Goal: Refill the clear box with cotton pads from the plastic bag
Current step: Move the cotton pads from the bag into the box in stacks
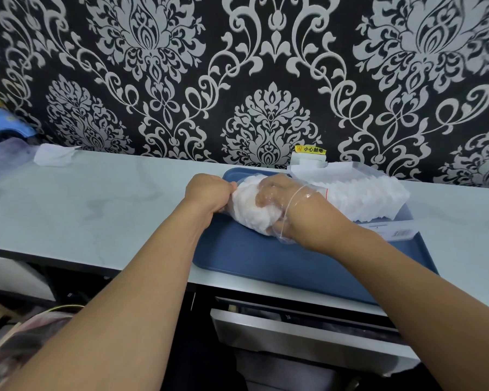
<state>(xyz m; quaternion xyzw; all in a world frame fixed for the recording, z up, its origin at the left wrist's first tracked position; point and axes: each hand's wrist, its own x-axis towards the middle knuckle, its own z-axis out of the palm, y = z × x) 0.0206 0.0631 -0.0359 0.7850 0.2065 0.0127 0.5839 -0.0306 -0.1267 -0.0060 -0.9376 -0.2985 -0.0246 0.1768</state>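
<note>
Bag [249, 210] of pads [370, 198] lying on tray [266, 263] beside box [390, 218]; right hand [283, 201] inside, closed round pads; left hand [209, 194] pinching bag end. Bare counter [96, 198] left, wall [237, 80] close behind

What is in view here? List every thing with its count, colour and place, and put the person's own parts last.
plastic bag: one, clear, on the tray, stuffed with cotton pads
cotton pads: many, white, a row in the clear box, more in the bag
clear box: one, transparent, right back part of the tray
tray: one, blue, on the counter near its front edge
counter: one, pale, against the wall
warning sticker: one, yellow, on a white block behind the tray
white wrapper: one, far left of the counter
wallpaper: black with grey damask
left hand: grips the bag's left end
right hand: inside the bag, on the pads
</note>
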